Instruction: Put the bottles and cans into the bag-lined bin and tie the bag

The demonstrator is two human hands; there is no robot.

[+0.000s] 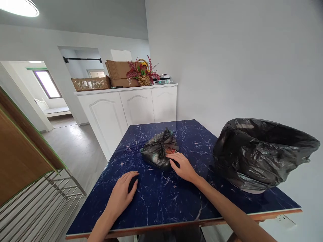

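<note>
A knotted black garbage bag (157, 151) with something bulky inside sits on the dark blue marbled table (166, 205), its gathered top pointing away from me. Reddish and pale shapes show faintly through the thin plastic. My right hand (185, 168) rests its fingertips against the near right side of this bag, thumb apart from the fingers and not wrapped round it. To the left, my left hand (123, 191) lies on the tabletop, empty, with fingers lightly bent and the thumb apart. A trash can lined with a black bag (259, 161) stands on the table's right side.
Behind the table runs a white cabinet (137, 104) carrying cardboard boxes (92, 83) and a flower basket (144, 80). A metal-railed rack (63, 191) with a brown panel (20, 151) is at the left. A grey wall borders the right side.
</note>
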